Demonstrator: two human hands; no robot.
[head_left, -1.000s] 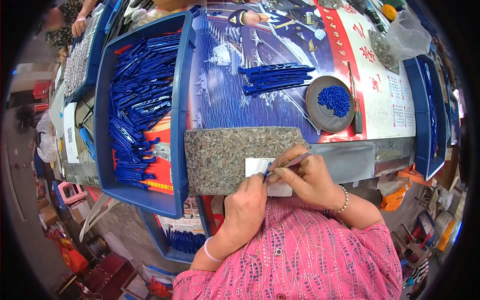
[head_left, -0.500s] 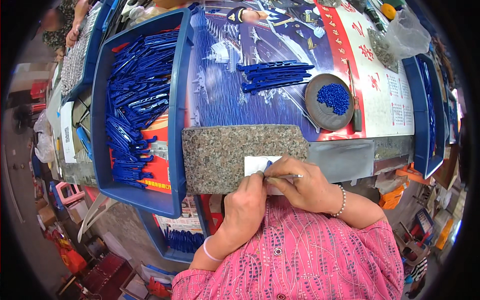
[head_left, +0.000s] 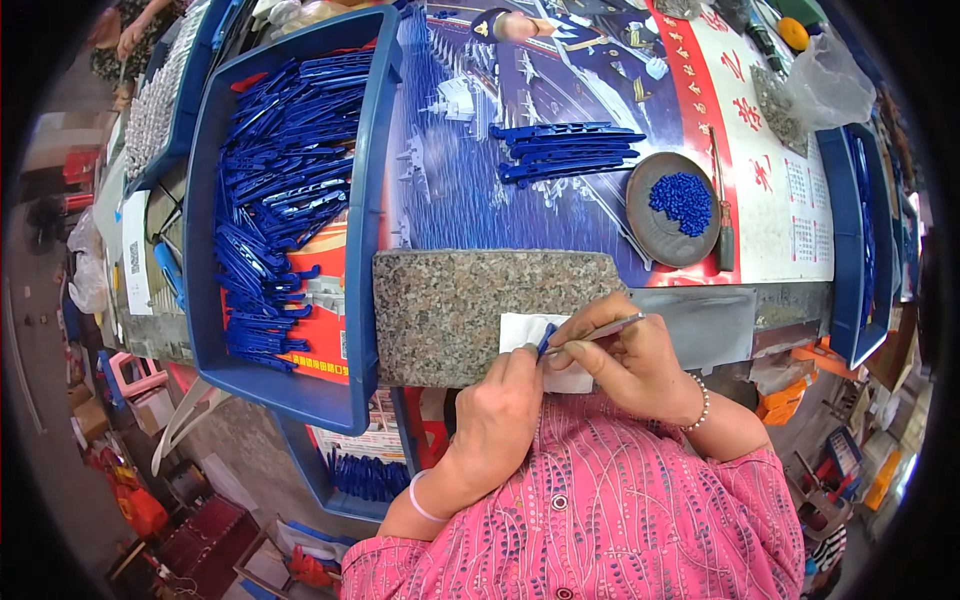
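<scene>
Over a white sheet [head_left: 516, 328] on the speckled stone slab [head_left: 455, 300], my left hand [head_left: 497, 412] pinches a slim blue plastic piece [head_left: 547, 338]. Only its upper end shows; my fingers hide the rest. My right hand [head_left: 640, 365] grips a thin metal tool [head_left: 622, 325] between thumb and fingers, its lower end close to the blue piece. Whether the tool's tip touches it is hidden. Beyond the slab lie several long blue clip-like pieces [head_left: 570, 150]. To their right, a round dark dish [head_left: 640, 225] holds a heap of small blue beads [head_left: 683, 203].
A large blue tray [head_left: 372, 290] of blue clip-like pieces stands left of the slab. A screwdriver [head_left: 726, 245] lies beside the dish. Another blue tray [head_left: 845, 250] is at the far right, a clear plastic bag [head_left: 830, 80] behind. Another person's hand [head_left: 130, 40] shows at far left.
My right hand has shifted slightly and the metal tool now slants more upward. More of the blue piece shows between my fingers. The whole view has moved a little.
</scene>
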